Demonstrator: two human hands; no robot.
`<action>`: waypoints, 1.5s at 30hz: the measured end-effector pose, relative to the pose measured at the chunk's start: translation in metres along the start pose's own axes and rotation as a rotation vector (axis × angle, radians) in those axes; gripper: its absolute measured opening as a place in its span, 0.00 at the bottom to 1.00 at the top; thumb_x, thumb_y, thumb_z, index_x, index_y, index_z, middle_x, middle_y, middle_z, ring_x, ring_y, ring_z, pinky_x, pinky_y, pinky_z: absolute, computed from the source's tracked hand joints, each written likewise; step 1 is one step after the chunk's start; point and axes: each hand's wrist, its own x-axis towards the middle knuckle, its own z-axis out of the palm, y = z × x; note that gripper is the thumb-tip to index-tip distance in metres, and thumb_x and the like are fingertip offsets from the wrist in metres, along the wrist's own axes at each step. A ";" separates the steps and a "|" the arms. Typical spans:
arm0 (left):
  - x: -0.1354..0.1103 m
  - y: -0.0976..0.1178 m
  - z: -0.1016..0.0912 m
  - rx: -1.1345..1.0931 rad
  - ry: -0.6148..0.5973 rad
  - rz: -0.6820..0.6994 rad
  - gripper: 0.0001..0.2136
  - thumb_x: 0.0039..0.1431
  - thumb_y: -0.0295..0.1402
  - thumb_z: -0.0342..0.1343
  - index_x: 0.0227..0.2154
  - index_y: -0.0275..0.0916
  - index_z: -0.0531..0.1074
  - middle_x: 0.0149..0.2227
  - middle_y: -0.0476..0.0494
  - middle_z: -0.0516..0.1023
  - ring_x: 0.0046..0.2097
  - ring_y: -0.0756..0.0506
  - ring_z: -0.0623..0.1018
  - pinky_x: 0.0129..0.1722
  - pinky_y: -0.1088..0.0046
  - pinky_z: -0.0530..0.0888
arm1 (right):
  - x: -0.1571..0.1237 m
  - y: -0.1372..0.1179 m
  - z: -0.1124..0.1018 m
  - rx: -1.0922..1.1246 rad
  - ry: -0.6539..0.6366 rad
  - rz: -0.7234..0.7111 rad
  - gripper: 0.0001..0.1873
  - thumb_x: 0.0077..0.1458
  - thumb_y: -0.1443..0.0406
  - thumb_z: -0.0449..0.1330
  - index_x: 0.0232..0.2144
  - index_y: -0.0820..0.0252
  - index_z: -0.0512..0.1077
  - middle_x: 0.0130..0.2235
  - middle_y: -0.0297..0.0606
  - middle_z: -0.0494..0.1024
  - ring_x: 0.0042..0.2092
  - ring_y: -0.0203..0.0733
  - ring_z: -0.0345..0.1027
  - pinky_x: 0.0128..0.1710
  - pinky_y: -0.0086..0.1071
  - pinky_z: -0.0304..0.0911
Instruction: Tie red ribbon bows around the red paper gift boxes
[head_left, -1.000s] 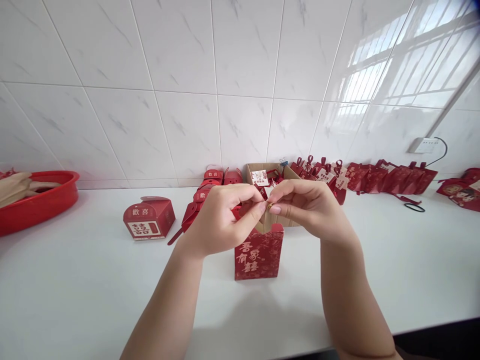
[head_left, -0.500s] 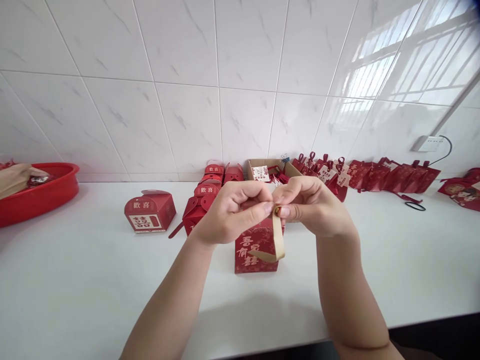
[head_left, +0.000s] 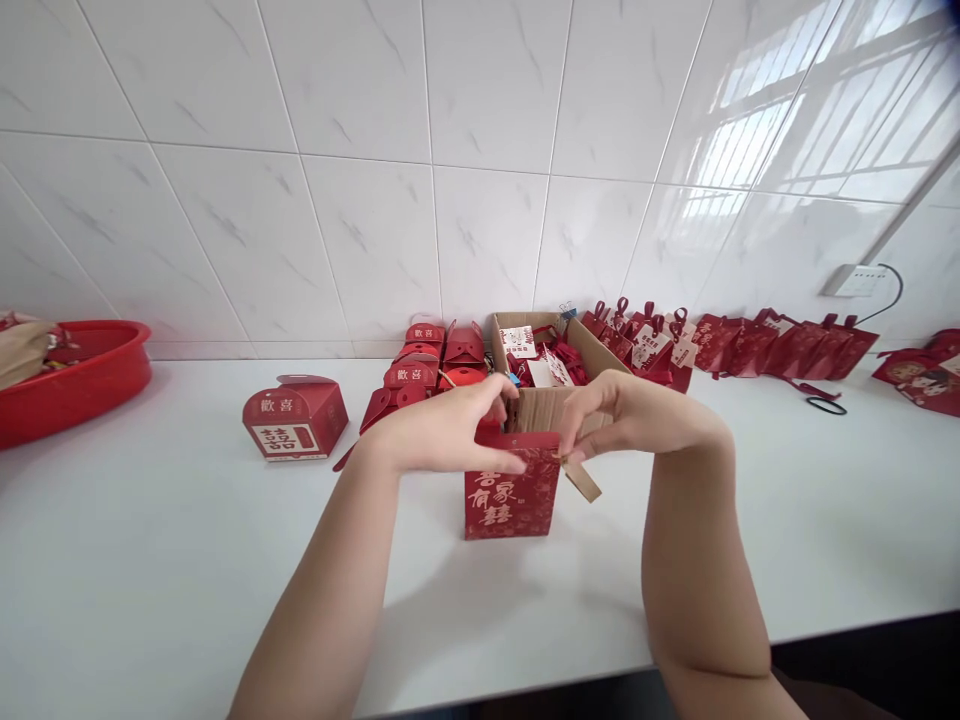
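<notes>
A red gift box [head_left: 525,505] with pale lettering stands upright on the counter in front of me. My left hand [head_left: 450,430] is at the box's upper left, thumb and fingers apart, with the thumb across its front; whether it touches the box I cannot tell. At the upper right corner, my right hand [head_left: 634,415] pinches a gold ribbon [head_left: 583,480] between thumb and fingers. The ribbon's free end hangs down beside the box.
Behind stands a cardboard box [head_left: 551,408] of red tags and ribbons. Several red boxes [head_left: 412,375] cluster left of it, with a single red box [head_left: 295,420] farther left. A red basin [head_left: 75,385] is at far left. Red bags [head_left: 780,345] and a black ring [head_left: 826,406] lie right.
My hands have moved apart and slightly down. My left hand has let go and opened, while the ribbon has swung to the box's right side in my right hand.
</notes>
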 end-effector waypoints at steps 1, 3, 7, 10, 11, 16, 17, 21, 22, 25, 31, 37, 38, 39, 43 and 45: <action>0.003 -0.004 0.001 0.054 -0.059 -0.072 0.31 0.45 0.45 0.62 0.52 0.46 0.60 0.43 0.46 0.72 0.36 0.46 0.73 0.28 0.74 0.67 | 0.001 0.001 0.000 -0.093 -0.027 0.061 0.04 0.47 0.66 0.65 0.29 0.58 0.79 0.30 0.34 0.79 0.35 0.38 0.73 0.38 0.32 0.68; 0.011 -0.010 0.005 0.100 -0.125 -0.151 0.34 0.47 0.40 0.60 0.57 0.47 0.54 0.40 0.46 0.73 0.30 0.47 0.73 0.24 0.75 0.65 | 0.007 0.003 0.001 -0.251 -0.058 0.158 0.04 0.46 0.66 0.65 0.29 0.59 0.79 0.30 0.34 0.80 0.33 0.38 0.73 0.35 0.30 0.67; 0.023 -0.017 0.011 0.067 -0.057 -0.145 0.36 0.48 0.33 0.56 0.60 0.49 0.46 0.39 0.47 0.73 0.26 0.49 0.71 0.20 0.76 0.64 | 0.022 0.011 0.005 -0.328 -0.089 0.210 0.04 0.47 0.68 0.62 0.28 0.60 0.78 0.27 0.34 0.79 0.30 0.37 0.72 0.32 0.29 0.66; 0.026 -0.022 0.011 0.030 -0.002 -0.102 0.34 0.47 0.33 0.58 0.57 0.49 0.50 0.41 0.47 0.74 0.30 0.48 0.74 0.22 0.76 0.66 | 0.027 0.015 0.004 -0.304 -0.098 0.184 0.05 0.48 0.67 0.61 0.28 0.60 0.78 0.26 0.33 0.79 0.29 0.36 0.72 0.32 0.29 0.66; 0.026 -0.024 0.011 0.026 -0.002 -0.085 0.31 0.47 0.33 0.58 0.55 0.48 0.55 0.42 0.47 0.74 0.31 0.48 0.74 0.23 0.76 0.67 | 0.027 0.015 0.004 -0.304 -0.106 0.177 0.05 0.48 0.67 0.62 0.28 0.60 0.78 0.26 0.33 0.79 0.29 0.36 0.72 0.32 0.29 0.66; 0.030 -0.029 0.011 0.058 -0.043 -0.075 0.12 0.46 0.36 0.59 0.37 0.44 0.73 0.39 0.48 0.78 0.33 0.46 0.76 0.25 0.75 0.67 | 0.026 0.013 0.003 -0.315 -0.144 0.178 0.04 0.48 0.67 0.62 0.26 0.60 0.77 0.25 0.33 0.78 0.29 0.36 0.72 0.33 0.29 0.66; 0.031 -0.030 0.011 0.060 -0.039 -0.087 0.10 0.47 0.36 0.58 0.35 0.44 0.74 0.37 0.48 0.78 0.33 0.46 0.76 0.25 0.74 0.67 | 0.025 0.012 0.003 -0.318 -0.130 0.182 0.04 0.47 0.66 0.62 0.27 0.60 0.77 0.26 0.33 0.78 0.30 0.37 0.72 0.33 0.30 0.66; 0.035 -0.035 0.014 0.082 0.021 -0.087 0.07 0.50 0.36 0.56 0.30 0.43 0.76 0.33 0.50 0.80 0.32 0.46 0.76 0.27 0.74 0.68 | 0.025 0.014 0.002 -0.319 -0.003 0.156 0.05 0.48 0.65 0.61 0.29 0.59 0.78 0.31 0.35 0.80 0.35 0.39 0.73 0.37 0.31 0.67; 0.036 -0.036 0.015 0.093 0.035 -0.080 0.07 0.50 0.36 0.56 0.30 0.43 0.77 0.32 0.49 0.80 0.32 0.46 0.76 0.27 0.74 0.68 | 0.026 0.015 0.002 -0.325 0.036 0.139 0.06 0.48 0.65 0.61 0.29 0.59 0.78 0.31 0.35 0.80 0.35 0.39 0.73 0.37 0.31 0.67; 0.038 -0.036 0.016 0.126 0.063 -0.070 0.07 0.51 0.36 0.55 0.30 0.42 0.77 0.31 0.49 0.80 0.31 0.47 0.76 0.27 0.73 0.67 | 0.033 0.017 0.005 -0.407 0.153 0.122 0.06 0.48 0.65 0.61 0.28 0.58 0.79 0.32 0.35 0.80 0.34 0.40 0.73 0.35 0.32 0.67; 0.035 -0.030 0.015 0.121 0.057 -0.085 0.08 0.48 0.32 0.54 0.31 0.42 0.77 0.32 0.47 0.80 0.30 0.46 0.75 0.25 0.73 0.66 | 0.046 0.023 0.015 -0.522 0.252 0.195 0.07 0.45 0.69 0.61 0.27 0.56 0.80 0.30 0.34 0.81 0.32 0.41 0.72 0.33 0.34 0.66; 0.034 -0.027 0.016 0.109 0.060 -0.104 0.07 0.47 0.30 0.54 0.28 0.40 0.76 0.29 0.46 0.79 0.26 0.47 0.72 0.22 0.72 0.63 | 0.049 0.023 0.020 -0.612 0.280 0.215 0.10 0.45 0.72 0.59 0.24 0.55 0.79 0.30 0.34 0.80 0.34 0.41 0.71 0.34 0.33 0.65; 0.033 -0.027 0.016 0.115 0.061 -0.098 0.07 0.47 0.30 0.53 0.27 0.40 0.76 0.28 0.46 0.79 0.26 0.47 0.72 0.21 0.72 0.62 | 0.049 0.022 0.021 -0.629 0.286 0.218 0.10 0.45 0.72 0.59 0.24 0.55 0.79 0.31 0.34 0.80 0.34 0.41 0.70 0.33 0.33 0.64; 0.033 -0.026 0.016 0.119 0.060 -0.091 0.07 0.47 0.30 0.53 0.27 0.39 0.76 0.28 0.46 0.78 0.25 0.48 0.71 0.21 0.72 0.61 | 0.049 0.021 0.021 -0.642 0.290 0.218 0.09 0.45 0.71 0.59 0.23 0.55 0.79 0.31 0.34 0.80 0.35 0.42 0.70 0.33 0.33 0.63; 0.031 -0.023 0.015 0.119 0.045 -0.086 0.07 0.48 0.30 0.53 0.27 0.39 0.76 0.27 0.46 0.78 0.25 0.48 0.71 0.22 0.71 0.61 | 0.051 0.025 0.021 -0.647 0.319 0.206 0.07 0.45 0.70 0.59 0.24 0.56 0.76 0.31 0.33 0.78 0.34 0.40 0.68 0.31 0.32 0.61; 0.030 -0.022 0.014 0.129 0.045 -0.093 0.06 0.48 0.29 0.52 0.27 0.39 0.75 0.27 0.47 0.78 0.25 0.48 0.71 0.23 0.71 0.62 | 0.053 0.030 0.019 -0.631 0.342 0.187 0.04 0.45 0.70 0.59 0.26 0.57 0.72 0.31 0.32 0.77 0.34 0.38 0.68 0.30 0.31 0.60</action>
